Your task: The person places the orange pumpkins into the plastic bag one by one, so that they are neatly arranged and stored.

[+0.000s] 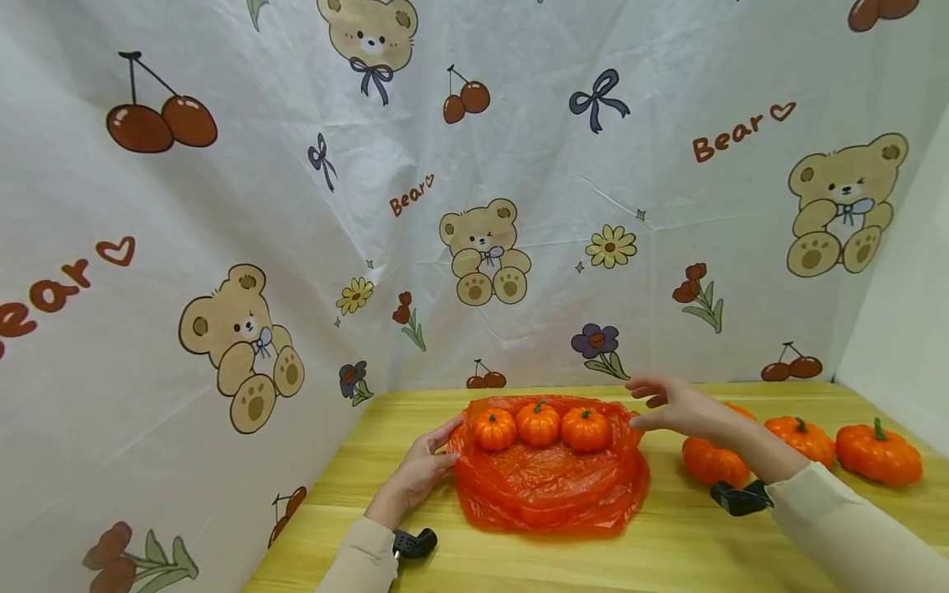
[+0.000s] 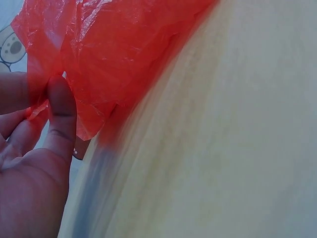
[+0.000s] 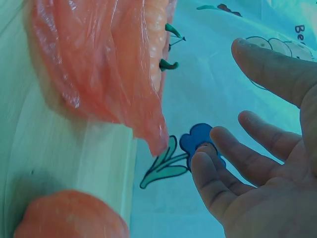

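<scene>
A thin red plastic bag (image 1: 549, 486) lies spread wide on the table, with three small orange pumpkins (image 1: 538, 424) in a row inside it near its back edge. My left hand (image 1: 424, 465) pinches the bag's left edge between thumb and fingers; the left wrist view shows the film (image 2: 114, 54) bunched between them. Off the bag's right edge, my right hand (image 1: 678, 406) hovers with its fingers spread and nothing in them. In the right wrist view that hand (image 3: 267, 163) is apart from the bag (image 3: 99, 59), and green pumpkin stems show over the rim.
Several larger orange pumpkins stand on the right of the wooden table (image 1: 667, 552), among them one at the far right (image 1: 878, 453) and one (image 1: 713, 463) beneath my right forearm. A white cloth printed with bears (image 1: 485, 255) hangs behind and at the left.
</scene>
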`<state>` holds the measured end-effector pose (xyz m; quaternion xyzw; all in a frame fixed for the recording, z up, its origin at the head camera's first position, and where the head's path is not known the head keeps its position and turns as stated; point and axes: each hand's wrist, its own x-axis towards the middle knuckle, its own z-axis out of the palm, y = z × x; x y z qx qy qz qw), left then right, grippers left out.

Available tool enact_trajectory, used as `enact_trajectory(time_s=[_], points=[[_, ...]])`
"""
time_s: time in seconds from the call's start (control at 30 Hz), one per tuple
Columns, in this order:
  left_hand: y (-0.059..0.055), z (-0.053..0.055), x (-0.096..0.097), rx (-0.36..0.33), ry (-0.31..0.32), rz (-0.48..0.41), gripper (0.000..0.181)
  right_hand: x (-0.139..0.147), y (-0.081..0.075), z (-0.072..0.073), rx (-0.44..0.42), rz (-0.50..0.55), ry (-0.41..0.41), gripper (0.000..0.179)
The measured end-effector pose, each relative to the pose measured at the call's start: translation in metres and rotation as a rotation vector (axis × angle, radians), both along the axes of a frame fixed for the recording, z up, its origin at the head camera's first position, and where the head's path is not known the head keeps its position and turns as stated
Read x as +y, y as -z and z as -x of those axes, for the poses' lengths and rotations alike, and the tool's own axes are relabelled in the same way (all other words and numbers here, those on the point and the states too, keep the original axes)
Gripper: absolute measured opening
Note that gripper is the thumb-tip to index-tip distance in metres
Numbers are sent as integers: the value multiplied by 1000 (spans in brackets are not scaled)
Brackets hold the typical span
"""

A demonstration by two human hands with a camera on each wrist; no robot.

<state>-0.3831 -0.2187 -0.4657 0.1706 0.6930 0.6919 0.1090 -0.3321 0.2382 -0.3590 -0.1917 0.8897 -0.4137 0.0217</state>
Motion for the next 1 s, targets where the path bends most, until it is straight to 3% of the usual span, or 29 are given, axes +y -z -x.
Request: enact_trajectory(time_s=[0.47,0.63,0.87,1.0], points=[[0,0,1,16,22,-7,76,45,2,-26,53,-44,51,74],[1,0,0,16,31,-14,76,62,8,-31,11,-21,58,76],[2,0,-1,14,29,-17,77,85,20,-36,65,-29,32,66],[1,-1,-1,2,14,-15,77,95,32,-37,35,-3,28,67]])
